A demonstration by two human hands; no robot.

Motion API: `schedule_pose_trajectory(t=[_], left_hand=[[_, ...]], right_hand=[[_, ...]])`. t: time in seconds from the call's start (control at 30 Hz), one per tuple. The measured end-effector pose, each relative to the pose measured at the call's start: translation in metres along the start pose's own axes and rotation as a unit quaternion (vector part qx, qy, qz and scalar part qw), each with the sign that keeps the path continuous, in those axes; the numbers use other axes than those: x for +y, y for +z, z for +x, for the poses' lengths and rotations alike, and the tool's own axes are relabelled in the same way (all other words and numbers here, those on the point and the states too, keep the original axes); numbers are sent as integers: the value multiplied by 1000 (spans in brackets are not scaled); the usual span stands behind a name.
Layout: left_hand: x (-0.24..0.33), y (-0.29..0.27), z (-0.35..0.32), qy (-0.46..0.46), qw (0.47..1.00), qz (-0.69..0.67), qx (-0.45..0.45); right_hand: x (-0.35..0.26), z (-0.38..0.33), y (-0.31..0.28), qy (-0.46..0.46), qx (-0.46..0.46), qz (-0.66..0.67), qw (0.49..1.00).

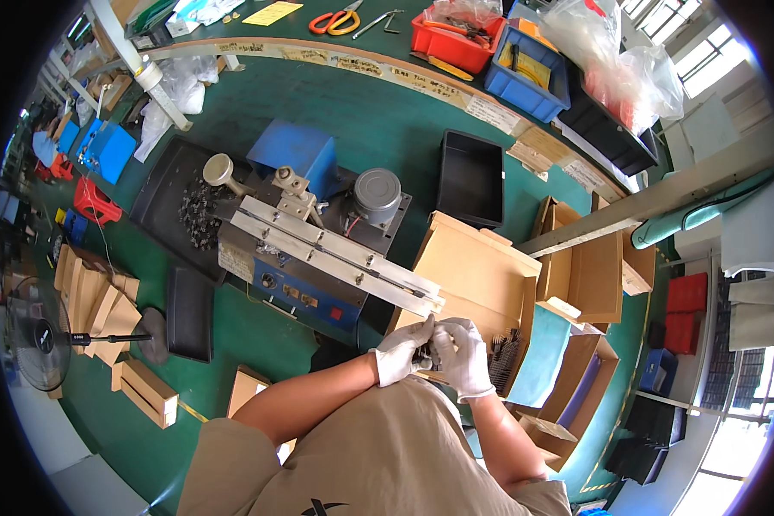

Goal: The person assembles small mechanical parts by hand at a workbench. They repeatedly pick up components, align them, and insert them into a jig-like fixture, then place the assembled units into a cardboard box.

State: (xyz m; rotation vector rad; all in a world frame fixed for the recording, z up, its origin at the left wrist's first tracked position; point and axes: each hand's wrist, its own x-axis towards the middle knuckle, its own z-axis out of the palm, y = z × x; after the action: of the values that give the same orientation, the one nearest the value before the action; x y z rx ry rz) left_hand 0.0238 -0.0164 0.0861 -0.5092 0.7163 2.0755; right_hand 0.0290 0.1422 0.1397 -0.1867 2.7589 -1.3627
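Observation:
My left hand [400, 354] and my right hand [463, 359], both in white gloves, meet just below the outer end of a long metal rail [335, 254]. The fingers of both are bent and pressed together. Small dark metal pieces [422, 353] show between the hands, mostly covered by the left glove, and their kind is too small to tell. The rail belongs to a bench machine with a blue control panel [305, 297]. Right beside my right hand, dark metal parts [505, 354] stand in rows inside an open cardboard box [477, 258].
A black tray [168, 185] of loose dark parts lies left of the machine; another black tray [471, 182] stands behind the box. On the shelf are orange-handled scissors [335, 21], a red bin [460, 43] and a blue bin [525, 77]. A fan [43, 335] stands left.

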Motion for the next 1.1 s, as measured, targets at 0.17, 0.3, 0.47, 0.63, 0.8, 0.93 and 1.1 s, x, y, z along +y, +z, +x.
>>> schedule_pose_trajectory(t=[0.17, 0.3, 0.47, 0.63, 0.8, 0.93, 1.1], left_hand=[[1, -1, 3, 3, 998, 56, 27], [0, 2, 2, 3, 998, 32, 58], [-5, -16, 7, -6, 1000, -1, 30], [5, 1, -5, 8, 999, 2, 32], [1, -5, 1, -7, 999, 37, 32], [1, -7, 2, -11, 998, 58, 38], [2, -3, -3, -2, 998, 19, 56]], right_hand=[[9, -3, -6, 7, -21, 17, 1000], [1, -1, -8, -27, -63, -73, 995], [7, -4, -9, -80, -62, -127, 987], [1, 2, -17, -20, -2, 60, 998], [-14, 26, -28, -44, 95, -24, 994], [-16, 36, -23, -81, 99, -42, 991], [-15, 37, -6, -113, 115, -43, 986]])
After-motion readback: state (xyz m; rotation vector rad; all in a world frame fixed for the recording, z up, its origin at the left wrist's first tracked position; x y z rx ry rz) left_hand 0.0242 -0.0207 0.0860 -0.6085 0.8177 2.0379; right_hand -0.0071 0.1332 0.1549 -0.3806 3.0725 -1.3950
